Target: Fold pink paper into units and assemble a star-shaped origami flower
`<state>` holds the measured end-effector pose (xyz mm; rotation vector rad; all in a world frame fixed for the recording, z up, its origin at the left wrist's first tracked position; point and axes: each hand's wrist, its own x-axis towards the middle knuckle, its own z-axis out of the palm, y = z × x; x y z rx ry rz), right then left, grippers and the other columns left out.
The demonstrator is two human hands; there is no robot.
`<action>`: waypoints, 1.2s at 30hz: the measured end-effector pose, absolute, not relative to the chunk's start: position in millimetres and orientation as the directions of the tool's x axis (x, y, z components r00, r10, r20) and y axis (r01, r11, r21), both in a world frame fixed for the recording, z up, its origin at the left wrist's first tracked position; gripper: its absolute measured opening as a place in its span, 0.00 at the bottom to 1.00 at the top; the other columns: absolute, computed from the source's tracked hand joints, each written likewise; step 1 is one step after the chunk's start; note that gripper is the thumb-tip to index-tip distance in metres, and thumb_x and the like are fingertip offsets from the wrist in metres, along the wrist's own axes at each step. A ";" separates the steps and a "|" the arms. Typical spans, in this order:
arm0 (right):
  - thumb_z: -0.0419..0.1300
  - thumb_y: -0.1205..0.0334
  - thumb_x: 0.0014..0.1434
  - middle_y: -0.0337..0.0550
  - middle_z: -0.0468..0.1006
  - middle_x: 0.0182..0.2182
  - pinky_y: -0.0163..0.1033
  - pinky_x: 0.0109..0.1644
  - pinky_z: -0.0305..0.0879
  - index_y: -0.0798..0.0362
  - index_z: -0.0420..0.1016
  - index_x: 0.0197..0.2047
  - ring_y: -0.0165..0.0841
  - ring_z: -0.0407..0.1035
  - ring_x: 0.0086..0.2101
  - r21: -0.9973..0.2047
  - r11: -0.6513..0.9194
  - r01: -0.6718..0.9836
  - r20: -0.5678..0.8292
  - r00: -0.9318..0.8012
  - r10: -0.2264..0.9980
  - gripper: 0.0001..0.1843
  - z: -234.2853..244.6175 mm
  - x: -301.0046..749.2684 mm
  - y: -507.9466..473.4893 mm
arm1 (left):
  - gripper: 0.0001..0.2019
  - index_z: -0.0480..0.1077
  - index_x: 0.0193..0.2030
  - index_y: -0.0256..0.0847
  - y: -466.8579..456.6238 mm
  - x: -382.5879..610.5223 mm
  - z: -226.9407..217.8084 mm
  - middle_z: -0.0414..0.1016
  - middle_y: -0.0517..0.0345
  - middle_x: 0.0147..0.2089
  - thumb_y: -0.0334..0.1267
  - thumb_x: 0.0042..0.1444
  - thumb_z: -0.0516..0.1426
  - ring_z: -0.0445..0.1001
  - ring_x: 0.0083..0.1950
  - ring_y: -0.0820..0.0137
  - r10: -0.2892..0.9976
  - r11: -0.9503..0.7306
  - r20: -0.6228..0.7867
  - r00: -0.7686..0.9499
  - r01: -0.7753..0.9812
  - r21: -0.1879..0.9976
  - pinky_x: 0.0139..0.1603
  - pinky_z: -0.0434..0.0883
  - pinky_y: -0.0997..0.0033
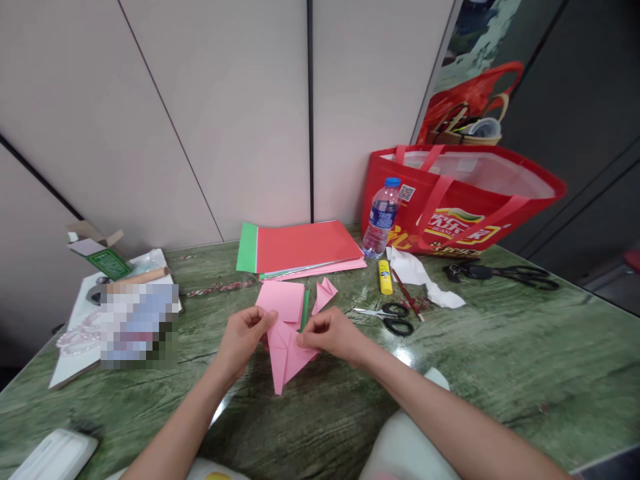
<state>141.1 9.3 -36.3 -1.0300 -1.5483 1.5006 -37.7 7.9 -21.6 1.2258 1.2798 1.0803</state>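
A folded sheet of pink paper (289, 359), creased into a pointed shape, is held up between my two hands over the table. My left hand (246, 337) pinches its upper left corner between thumb and fingers. On the opposite side my right hand (330, 335) grips the paper's right edge, fingers curled in. Just behind lies a stack of square pink paper (281, 300), with a green strip (305, 308) beside it. A small folded pink piece (325, 295) rests on the table beyond my right hand.
Coloured sheets (310, 248) lie against the wall. Near them are a water bottle (383, 220), a glue stick (385, 277), small scissors (393, 316), a pencil (407, 295), white tissue (425, 277) and a red bag (460, 207). Larger black scissors (505, 273) lie right; a green box (107, 262) stands left.
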 end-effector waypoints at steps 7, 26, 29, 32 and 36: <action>0.64 0.55 0.39 0.35 0.69 0.13 0.31 0.23 0.61 0.57 0.69 0.16 0.25 0.64 0.17 -0.984 -0.176 -0.024 -0.147 -0.447 0.882 0.14 -32.6 141.1 7.1 | 0.16 0.64 0.17 0.35 15.5 -44.9 -21.4 0.62 0.66 0.15 0.45 0.39 0.63 0.58 0.18 0.79 0.994 0.088 -0.084 -0.064 0.060 0.994 0.20 0.57 0.80; 0.60 0.69 0.44 0.40 0.74 0.33 0.29 0.29 0.64 0.55 0.71 0.35 0.24 0.66 0.26 -0.990 0.129 -0.056 0.139 -0.510 0.849 0.11 -32.5 142.3 4.5 | 0.16 0.65 0.22 0.36 14.0 -50.9 -14.0 0.62 0.66 0.19 0.47 0.43 0.60 0.60 0.21 0.78 0.956 0.212 -0.229 0.182 0.105 0.972 0.24 0.61 0.79; 0.58 0.70 0.46 0.41 0.75 0.32 0.31 0.31 0.64 0.55 0.74 0.34 0.26 0.67 0.29 -0.982 0.187 -0.032 0.171 -0.573 0.802 0.09 -31.2 141.1 1.7 | 0.16 0.65 0.22 0.36 12.8 -47.6 -17.4 0.61 0.66 0.19 0.48 0.44 0.60 0.58 0.20 0.78 0.954 0.194 -0.220 0.202 0.142 0.971 0.23 0.60 0.79; 0.59 0.69 0.46 0.41 0.75 0.30 0.32 0.33 0.65 0.56 0.77 0.30 0.28 0.68 0.29 -0.969 0.247 -0.004 0.207 -0.561 0.802 0.07 -34.0 140.4 2.2 | 0.16 0.66 0.24 0.36 10.6 -43.7 -18.9 0.61 0.65 0.20 0.48 0.44 0.59 0.59 0.21 0.77 0.954 0.189 -0.213 0.209 0.131 0.973 0.24 0.61 0.78; 0.61 0.68 0.45 0.42 0.76 0.30 0.33 0.34 0.65 0.54 0.78 0.29 0.29 0.69 0.30 -0.964 0.265 -0.016 0.244 -0.450 0.859 0.06 -40.2 140.1 6.0 | 0.17 0.65 0.21 0.36 6.8 -39.2 -18.9 0.59 0.65 0.20 0.49 0.44 0.59 0.58 0.22 0.77 0.945 0.186 -0.209 0.252 0.112 0.976 0.25 0.61 0.77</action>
